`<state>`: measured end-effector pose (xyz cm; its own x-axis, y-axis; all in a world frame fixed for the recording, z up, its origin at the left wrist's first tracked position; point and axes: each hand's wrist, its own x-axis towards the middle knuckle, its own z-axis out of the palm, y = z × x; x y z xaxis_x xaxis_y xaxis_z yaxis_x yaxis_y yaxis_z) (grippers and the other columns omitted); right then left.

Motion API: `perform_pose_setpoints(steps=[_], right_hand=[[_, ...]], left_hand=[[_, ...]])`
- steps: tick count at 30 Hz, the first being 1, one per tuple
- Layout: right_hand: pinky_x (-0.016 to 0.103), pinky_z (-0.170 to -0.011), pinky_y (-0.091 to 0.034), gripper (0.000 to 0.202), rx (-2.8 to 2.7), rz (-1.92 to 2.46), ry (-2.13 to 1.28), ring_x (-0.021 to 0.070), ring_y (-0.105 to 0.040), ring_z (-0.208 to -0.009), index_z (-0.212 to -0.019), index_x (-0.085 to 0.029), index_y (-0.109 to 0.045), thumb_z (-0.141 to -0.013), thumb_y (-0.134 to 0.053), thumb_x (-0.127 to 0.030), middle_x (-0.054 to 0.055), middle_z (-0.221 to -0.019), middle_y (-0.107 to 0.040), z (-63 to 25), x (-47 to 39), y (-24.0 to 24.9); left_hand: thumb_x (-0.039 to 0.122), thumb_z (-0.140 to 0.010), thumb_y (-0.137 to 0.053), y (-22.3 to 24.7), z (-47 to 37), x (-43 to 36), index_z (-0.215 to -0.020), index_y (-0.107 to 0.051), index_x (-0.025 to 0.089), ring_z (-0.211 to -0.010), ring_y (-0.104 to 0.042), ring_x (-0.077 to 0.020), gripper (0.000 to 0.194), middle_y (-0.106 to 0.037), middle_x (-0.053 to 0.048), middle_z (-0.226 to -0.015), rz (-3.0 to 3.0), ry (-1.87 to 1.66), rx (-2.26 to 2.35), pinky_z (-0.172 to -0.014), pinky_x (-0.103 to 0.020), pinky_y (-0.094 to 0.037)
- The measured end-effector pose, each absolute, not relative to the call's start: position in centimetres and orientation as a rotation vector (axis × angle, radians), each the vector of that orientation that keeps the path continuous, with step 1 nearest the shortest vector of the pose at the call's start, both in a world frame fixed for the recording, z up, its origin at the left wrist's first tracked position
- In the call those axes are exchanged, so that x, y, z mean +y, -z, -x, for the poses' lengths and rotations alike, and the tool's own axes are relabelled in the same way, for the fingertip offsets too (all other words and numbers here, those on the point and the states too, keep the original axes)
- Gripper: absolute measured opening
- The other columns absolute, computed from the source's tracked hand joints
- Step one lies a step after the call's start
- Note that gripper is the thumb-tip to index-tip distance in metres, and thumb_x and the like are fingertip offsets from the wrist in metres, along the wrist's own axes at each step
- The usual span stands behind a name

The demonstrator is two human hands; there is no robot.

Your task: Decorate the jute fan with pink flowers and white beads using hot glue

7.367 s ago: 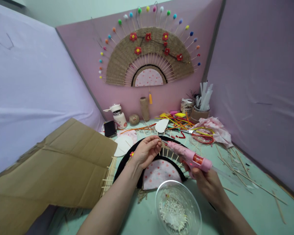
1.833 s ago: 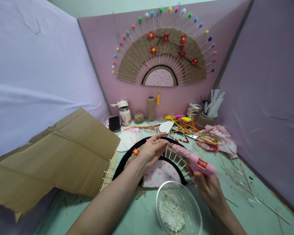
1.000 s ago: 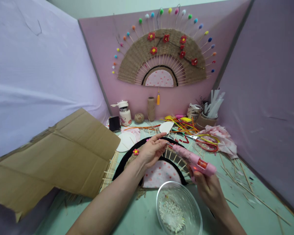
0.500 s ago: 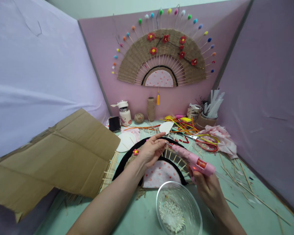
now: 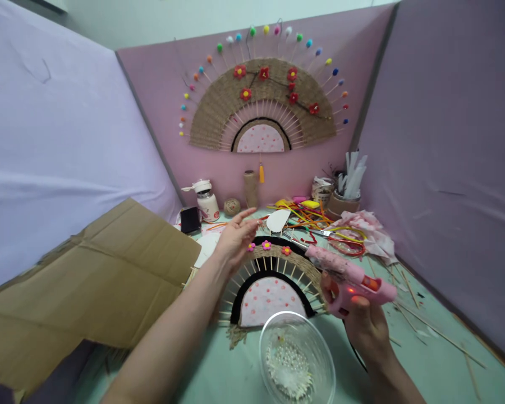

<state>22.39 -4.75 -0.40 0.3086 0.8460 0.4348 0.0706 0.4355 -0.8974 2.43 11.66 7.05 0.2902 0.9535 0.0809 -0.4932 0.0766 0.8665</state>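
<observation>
My right hand (image 5: 364, 320) is wrapped round a pink hot glue gun (image 5: 349, 275), whose lit switch glows and whose nozzle points up and left. Above the left part of a woven fan (image 5: 305, 261), my left hand (image 5: 234, 238) pinches thumb and finger together; a tiny pale speck shows at the tips, too small to name. Black trim edges the fan, small pink and red flowers sit along its upper band, and a dotted half-circle (image 5: 271, 303) fills its middle. In front stands a clear plastic bowl (image 5: 328, 359) holding white pearl beads.
A finished-looking fan (image 5: 219, 112) hangs on the pink back panel. Folded cardboard (image 5: 126, 275) leans at the left. Behind are a white bottle (image 5: 209, 205), a twine ball (image 5: 232, 207), scissors (image 5: 320, 232), coloured stems and crumpled cloth (image 5: 374, 235). Loose sticks (image 5: 441, 334) lie at the right.
The glue gun has drawn back to the right, its nozzle now apart from my left fingertips. My left hand has shifted left and up. The whole view has turned slightly.
</observation>
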Motion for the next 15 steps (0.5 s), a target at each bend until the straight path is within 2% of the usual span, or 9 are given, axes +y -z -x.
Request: perform_pose_setpoints(steps=[4, 7, 10, 13, 15], right_hand=[[0.027, -0.043, -0.045, 0.053, -1.105, 0.972, -0.638, 0.0173, -0.054, -0.052, -0.086, -0.019, -0.068, -0.082, -0.051, -0.070, 0.006, -0.066, -0.063, -22.3, -4.7, -0.1], [0.027, -0.041, -0.045, 0.051, -1.117, 0.986, -0.607, 0.0164, -0.053, -0.048, -0.085, -0.019, -0.068, -0.083, -0.052, -0.068, 0.004, -0.062, -0.062, -22.4, -4.7, -0.1], [0.026, -0.041, -0.044, 0.051, -1.184, 1.044, -0.588, 0.0168, -0.053, -0.048, -0.089, -0.019, -0.069, -0.085, -0.050, -0.066, 0.005, -0.064, -0.063, -22.6, -4.8, -0.1], [0.031, -0.055, -0.053, 0.053, -1.333, 1.064, -0.546, 0.0211, -0.061, -0.059, -0.092, -0.019, -0.070, -0.087, -0.046, -0.066, 0.007, -0.070, -0.066, -22.5, -4.9, -0.6], [0.034, -0.065, -0.056, 0.054, -1.444, 1.046, -0.535, 0.0226, -0.063, -0.065, -0.087, -0.020, -0.071, -0.088, -0.044, -0.067, 0.008, -0.073, -0.068, -22.3, -5.0, -1.3]], left_hand=[[0.017, -0.062, -0.081, -8.9, -2.6, 16.7, -0.110, -0.064, 0.013, -0.065, -0.060, -0.0081, 0.051, -0.072, -0.001, -0.071, -1.320, -1.157, 0.749, -0.066, -0.021, -0.042], [0.014, -0.060, -0.081, -9.1, -3.5, 19.8, -0.107, -0.065, 0.012, -0.067, -0.062, -0.0112, 0.050, -0.072, -0.002, -0.069, -1.533, -0.993, 0.874, -0.071, -0.026, -0.044], [0.011, -0.057, -0.082, -8.6, -4.5, 21.7, -0.103, -0.066, 0.012, -0.064, -0.063, -0.0126, 0.049, -0.071, -0.002, -0.065, -1.664, -0.821, 0.915, -0.069, -0.027, -0.045], [0.011, -0.057, -0.083, -8.1, -5.1, 22.9, -0.103, -0.067, 0.012, -0.061, -0.063, -0.0124, 0.049, -0.072, -0.002, -0.065, -1.731, -0.693, 0.895, -0.067, -0.027, -0.046], [0.011, -0.057, -0.082, -7.9, -5.3, 23.5, -0.105, -0.067, 0.012, -0.062, -0.065, -0.0131, 0.050, -0.073, -0.003, -0.066, -1.760, -0.613, 0.893, -0.068, -0.027, -0.048]])
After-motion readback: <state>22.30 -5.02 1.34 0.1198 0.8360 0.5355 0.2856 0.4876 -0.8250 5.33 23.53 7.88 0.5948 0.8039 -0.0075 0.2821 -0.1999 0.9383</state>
